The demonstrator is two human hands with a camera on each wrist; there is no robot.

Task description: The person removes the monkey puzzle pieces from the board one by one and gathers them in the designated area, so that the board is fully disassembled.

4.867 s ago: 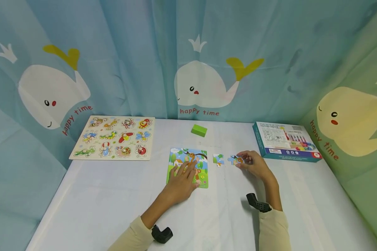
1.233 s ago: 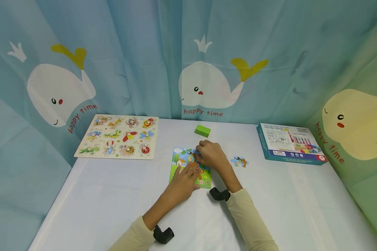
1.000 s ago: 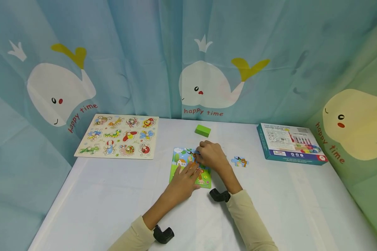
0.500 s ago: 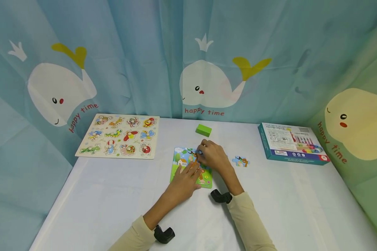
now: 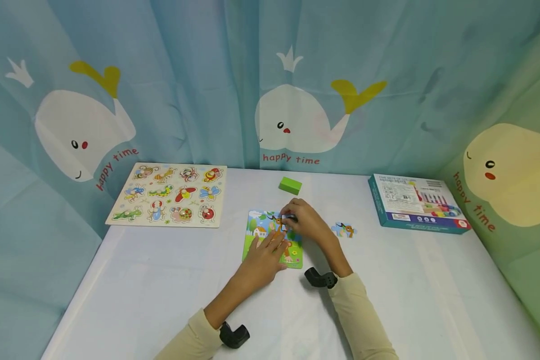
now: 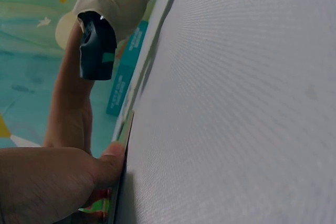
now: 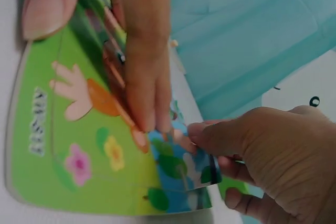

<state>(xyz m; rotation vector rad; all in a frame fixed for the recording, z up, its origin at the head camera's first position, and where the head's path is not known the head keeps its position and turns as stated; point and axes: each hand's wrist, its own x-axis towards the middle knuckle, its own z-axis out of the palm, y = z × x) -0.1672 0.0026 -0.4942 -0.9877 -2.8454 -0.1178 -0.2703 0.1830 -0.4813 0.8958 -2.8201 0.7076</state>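
A person's left arm and right arm reach forward, the left hand lying palm down, fingers extended and thumb apart, the right hand turned inward just beyond, thumb and bent fingers pinching.

Puzzle on table, block behind, insect board left, loose piece right, box farther right.

Here the colourful animal puzzle is lying flat in the middle of the white tabletop, the left hand resting spread across it. At its one o'clock, a small piece is tilting up, the right hand pinching its edge. A loose knobbed piece is lying at three o'clock.
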